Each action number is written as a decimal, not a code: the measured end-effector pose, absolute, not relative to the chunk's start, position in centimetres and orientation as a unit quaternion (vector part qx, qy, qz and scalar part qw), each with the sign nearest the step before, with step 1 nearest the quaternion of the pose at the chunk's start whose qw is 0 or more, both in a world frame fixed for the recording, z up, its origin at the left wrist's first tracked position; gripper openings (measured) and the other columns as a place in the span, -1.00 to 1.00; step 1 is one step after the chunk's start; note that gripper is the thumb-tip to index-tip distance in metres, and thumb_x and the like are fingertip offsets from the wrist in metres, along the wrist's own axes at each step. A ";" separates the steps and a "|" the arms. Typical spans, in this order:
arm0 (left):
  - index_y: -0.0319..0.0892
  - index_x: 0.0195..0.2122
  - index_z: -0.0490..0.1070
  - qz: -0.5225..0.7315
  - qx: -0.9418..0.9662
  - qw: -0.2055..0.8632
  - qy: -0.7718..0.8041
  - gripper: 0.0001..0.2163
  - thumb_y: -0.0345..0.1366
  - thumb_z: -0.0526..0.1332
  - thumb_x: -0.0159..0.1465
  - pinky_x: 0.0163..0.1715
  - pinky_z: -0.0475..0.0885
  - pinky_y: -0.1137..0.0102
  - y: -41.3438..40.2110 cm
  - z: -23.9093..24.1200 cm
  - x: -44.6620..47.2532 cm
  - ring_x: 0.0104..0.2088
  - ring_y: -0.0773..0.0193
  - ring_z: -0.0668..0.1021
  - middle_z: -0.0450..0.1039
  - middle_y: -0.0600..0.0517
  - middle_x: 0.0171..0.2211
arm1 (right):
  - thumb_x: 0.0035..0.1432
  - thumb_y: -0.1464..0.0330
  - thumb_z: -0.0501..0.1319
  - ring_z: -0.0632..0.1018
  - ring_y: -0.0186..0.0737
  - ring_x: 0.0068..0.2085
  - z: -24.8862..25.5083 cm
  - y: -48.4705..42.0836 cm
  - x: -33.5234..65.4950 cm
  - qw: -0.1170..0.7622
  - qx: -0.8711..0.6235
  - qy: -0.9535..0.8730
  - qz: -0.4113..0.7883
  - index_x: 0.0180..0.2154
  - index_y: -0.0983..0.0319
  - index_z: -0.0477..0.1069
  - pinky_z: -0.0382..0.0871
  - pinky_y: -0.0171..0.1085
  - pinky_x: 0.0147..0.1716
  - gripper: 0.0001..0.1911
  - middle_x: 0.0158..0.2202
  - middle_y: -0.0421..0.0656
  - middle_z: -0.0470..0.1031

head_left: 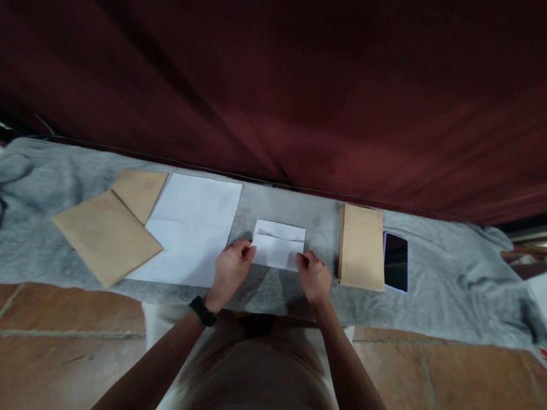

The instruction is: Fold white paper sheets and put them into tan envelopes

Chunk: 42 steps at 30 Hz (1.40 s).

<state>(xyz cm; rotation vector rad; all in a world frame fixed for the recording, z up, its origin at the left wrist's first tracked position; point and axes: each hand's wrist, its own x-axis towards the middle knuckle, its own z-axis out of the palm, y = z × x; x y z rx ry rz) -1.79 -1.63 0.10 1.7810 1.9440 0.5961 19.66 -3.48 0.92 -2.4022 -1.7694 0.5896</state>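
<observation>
Lower centre of the frame: we note the folded white paper (pixel 276 257) lying on the grey cloth (pixel 450 275), between the 2 hands. The left hand (pixel 233 268) pinches its left edge near the lower corner, thumb against curled fingers; the right hand (pixel 313 275) grips the right edge in much the same way. We judge that the 2 opposite holds serve to keep the piece square and steady, with its face left uncovered.

Left of centre, we record large white paper (pixel 193 238) laid flat, close by the left hand. The corner of the nearer brown envelope (pixel 108 237) overlaps it; a second envelope (pixel 142 189) is partly under the first. Their skewed lie suggests to us that they were set aside loosely. Right of centre, a neat envelope stack (pixel 362 250) sits near the right hand, probably for easy reach, with a phone (pixel 396 261) just beside it, apparently parked out of the way.

Appearance of the folded paper: white, a rectangle wider than tall, with 1 uneven greyish line across its upper part, which we read as a fold or layer edge. We cannot tell the number of layers, nor any writing.
</observation>
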 end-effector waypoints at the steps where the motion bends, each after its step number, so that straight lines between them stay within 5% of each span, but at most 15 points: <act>1: -0.11 -0.26 0.54 0.205 0.642 0.211 0.708 -0.83 -0.21 0.19 0.39 -0.42 0.27 0.41 -1.5 0.2 -1.7 -0.38 0.22 0.57 0.60 0.00 -0.38 | 0.45 0.14 0.08 0.66 -0.17 -0.21 1.0 -3.3 19.6 0.044 -0.792 -0.578 0.194 -0.11 0.13 0.55 0.31 -0.35 -0.33 -0.68 -0.21 -0.14 0.67; 8: -0.09 -0.19 0.54 0.170 0.626 0.216 0.729 -0.84 -0.18 0.21 0.38 -0.44 0.28 0.42 -0.2 0.5 -1.4 -0.36 0.20 0.62 0.63 0.00 -0.33 | 0.45 0.12 0.05 0.66 -0.15 -0.20 1.4 -2.4 19.7 0.031 -0.792 -0.578 0.195 -0.09 0.12 0.55 0.37 -0.33 -0.28 -0.65 -0.21 -0.10 0.66; 15: -0.14 0.08 0.46 0.297 0.584 0.326 0.682 -0.66 -0.14 0.26 0.32 -0.39 0.42 0.40 0.4 -0.6 -2.6 -0.38 0.20 0.62 0.61 0.03 -0.38 | 0.44 0.11 0.07 0.67 -0.14 -0.20 1.5 -1.6 19.7 0.022 -0.798 -0.570 0.193 -0.12 0.14 0.57 0.38 -0.32 -0.27 -0.64 -0.24 -0.09 0.66; 19: -0.15 0.03 0.49 0.333 0.574 0.371 0.649 -0.70 -0.17 0.25 0.31 -0.39 0.45 0.40 0.3 -1.4 -3.1 -0.39 0.22 0.61 0.61 0.02 -0.36 | 0.44 0.11 0.07 0.67 -0.14 -0.19 1.3 -1.2 19.7 0.018 -0.798 -0.572 0.188 -0.11 0.14 0.56 0.37 -0.34 -0.27 -0.64 -0.22 -0.08 0.67; 42: -0.12 0.04 0.54 0.227 0.621 0.247 0.708 -0.74 -0.24 0.23 0.36 -0.34 0.45 0.37 1.2 0.3 -1.3 -0.29 0.14 0.65 0.65 -0.04 -0.26 | 0.49 0.13 -0.02 0.69 -0.07 -0.24 0.9 -0.1 19.0 0.005 -0.795 -0.598 0.105 -0.05 0.24 0.49 0.43 -0.24 -0.23 -0.59 -0.30 0.02 0.65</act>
